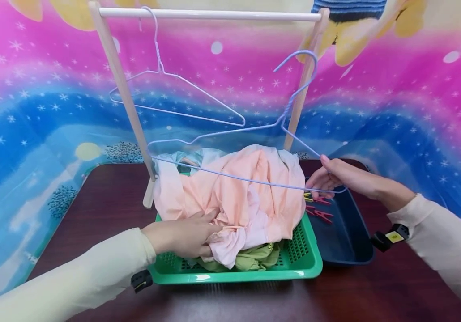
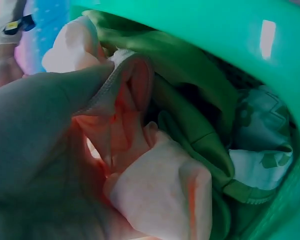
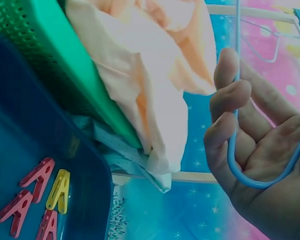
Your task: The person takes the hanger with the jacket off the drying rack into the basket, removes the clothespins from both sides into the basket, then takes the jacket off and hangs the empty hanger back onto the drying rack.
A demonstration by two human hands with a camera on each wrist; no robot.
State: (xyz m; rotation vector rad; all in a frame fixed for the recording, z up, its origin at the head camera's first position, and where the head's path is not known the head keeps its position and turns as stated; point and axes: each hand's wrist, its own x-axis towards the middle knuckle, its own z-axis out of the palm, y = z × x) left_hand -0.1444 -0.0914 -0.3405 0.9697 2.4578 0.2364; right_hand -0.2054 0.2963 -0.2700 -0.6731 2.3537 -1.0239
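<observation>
A peach garment lies heaped in a green basket. My left hand rests on its near left side, fingers spread over the folds, by a pale pink bunched part. In the left wrist view the thumb lies along a stitched hem. My right hand holds a lavender wire hanger by its right corner, fingers curled at the lower wire. The hanger is tilted, its hook up, its lower bar crossing in front of the garment in the head view.
A wooden rack with a white rail stands behind the basket, carrying another wire hanger. Green cloth lies under the peach garment. To the right, a dark blue tray holds red and yellow clothespins. Patterned fabric hangs around the table.
</observation>
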